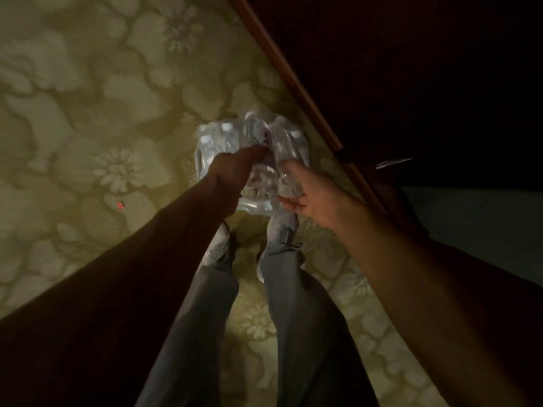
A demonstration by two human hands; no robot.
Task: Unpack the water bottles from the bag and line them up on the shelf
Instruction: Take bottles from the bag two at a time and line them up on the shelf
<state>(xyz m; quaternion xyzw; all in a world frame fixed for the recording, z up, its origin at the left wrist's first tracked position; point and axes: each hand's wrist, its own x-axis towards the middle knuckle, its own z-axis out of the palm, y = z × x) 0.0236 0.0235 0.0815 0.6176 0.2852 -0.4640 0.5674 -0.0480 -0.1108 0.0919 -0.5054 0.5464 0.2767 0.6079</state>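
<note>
A clear plastic bag [216,142] of water bottles lies on the patterned carpet just ahead of my feet. My left hand [235,168] is closed around one clear water bottle [260,183], its base turned toward me. My right hand [311,192] grips a second clear bottle [283,148] right beside the first. Both bottles are held over the bag, and several more bottle caps show inside the wrap at its left side. The scene is dim and blurred.
A dark wooden cabinet with a reddish edge [293,77] runs diagonally along the right, its inside black. My grey trouser legs and light shoes [282,230] stand directly below the bag. A small red speck [120,205] lies on the carpet at left.
</note>
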